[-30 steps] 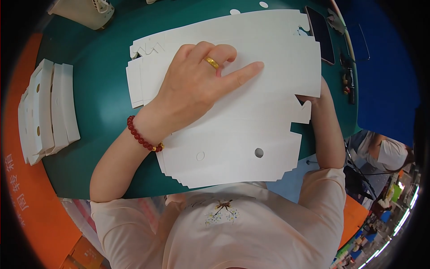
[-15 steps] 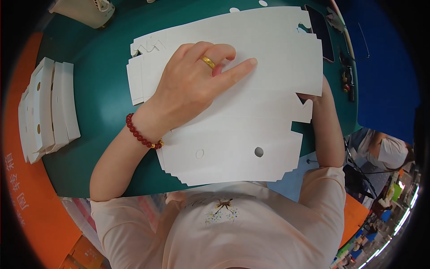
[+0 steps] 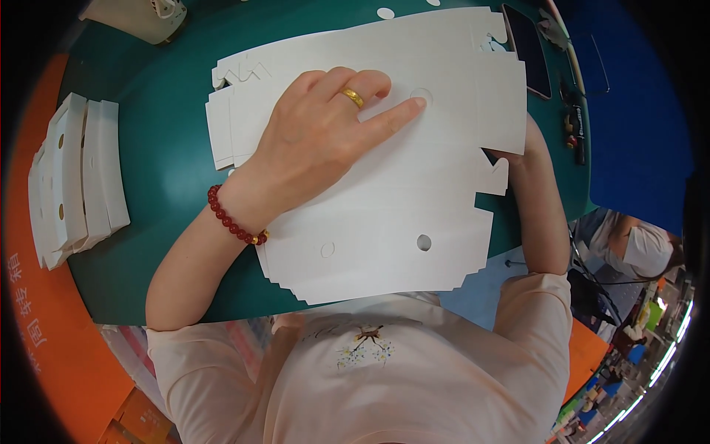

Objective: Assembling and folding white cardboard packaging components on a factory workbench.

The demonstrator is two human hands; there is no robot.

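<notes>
The half-curled left hand, visibly grasping nothing, would best press its index fingertip squarely at the circle on the white cardboard blank over the surface, while the mostly hidden right hand, hold untellable, steadies beneath.

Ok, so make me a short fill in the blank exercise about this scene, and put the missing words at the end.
1. The left hand, which wears a ring coloured ____, lies on top of the white cardboard sheet.
2. The right forearm leads ____ the sheet, leaving the right hand hidden.
3. Most beads of the bracelet are coloured ____.
4. The table has a top coloured ____.

Missing words: gold; under; red; green.
</notes>
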